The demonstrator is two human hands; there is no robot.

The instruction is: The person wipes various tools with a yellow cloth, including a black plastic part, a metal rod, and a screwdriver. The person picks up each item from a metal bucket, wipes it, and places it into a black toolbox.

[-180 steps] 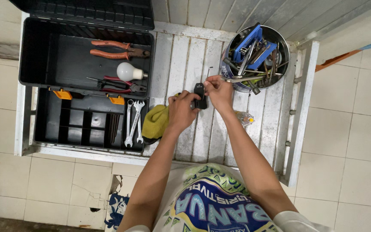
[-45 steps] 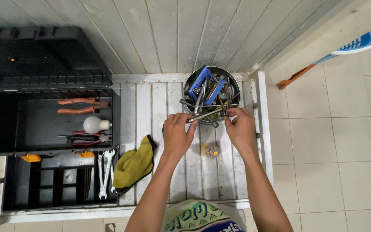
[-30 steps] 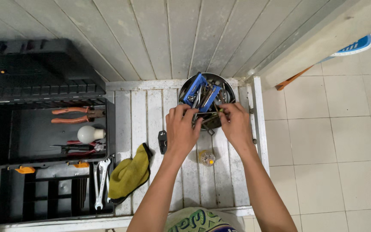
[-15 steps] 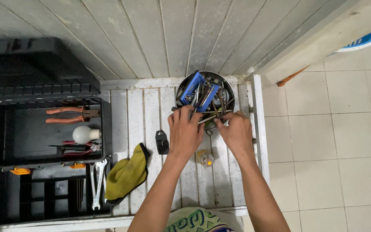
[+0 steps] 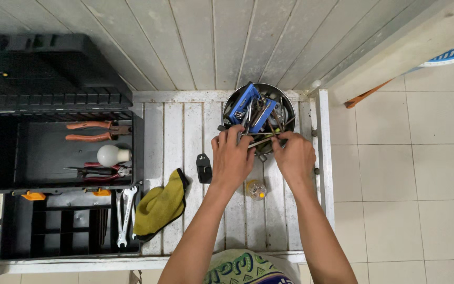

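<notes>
At the far right end of the white slatted desk (image 5: 185, 131) stands a round metal tin (image 5: 285, 102) crammed with tools, and both hands are at its near rim: the left hand (image 5: 232, 158) and right hand (image 5: 295, 155) pinch thin metal tools (image 5: 261, 141) sticking out. Just beside the left hand lies a small black gadget (image 5: 204, 168), a small yellowish bottle (image 5: 257, 190) sits between the wrists, and further left are a yellow cloth (image 5: 158, 208) and an open black toolbox (image 5: 43, 158).

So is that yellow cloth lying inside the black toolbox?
No, the yellow cloth lies on the white slatted table, beside the toolbox.

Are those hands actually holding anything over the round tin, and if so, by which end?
Both the left hand and right hand are among the tools in the metal bowl; what is gripped, or where, cannot be told.
</notes>
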